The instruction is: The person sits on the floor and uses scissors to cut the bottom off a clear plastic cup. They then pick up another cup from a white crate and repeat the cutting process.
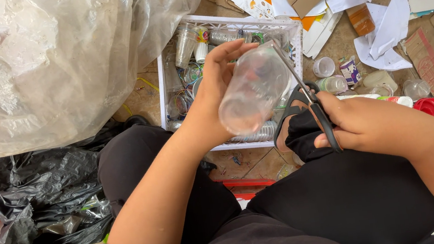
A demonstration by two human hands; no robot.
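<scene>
Two bare hands work above the lap in the head view: the left hand (213, 91) wraps its fingers round a clear, smooth plastic bottle (253, 93), tilted with its base toward the camera, held over a white slatted crate (226, 24) of more clear plastic cups. Just right of it, the right hand (365, 122) is closed through the black handles of scissors (312, 104), whose thin metal blades touch the bottle's far end. Crinkled clear and black plastic bags (25, 69) lie left, torn cardboard and paper far right.

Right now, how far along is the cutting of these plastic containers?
Done: the white crate already holds clear cups and bottles. In hand: left hand grips a clear plastic container; right hand sets black-handled scissors against it. Left: small bottles lie on the floor.
</scene>
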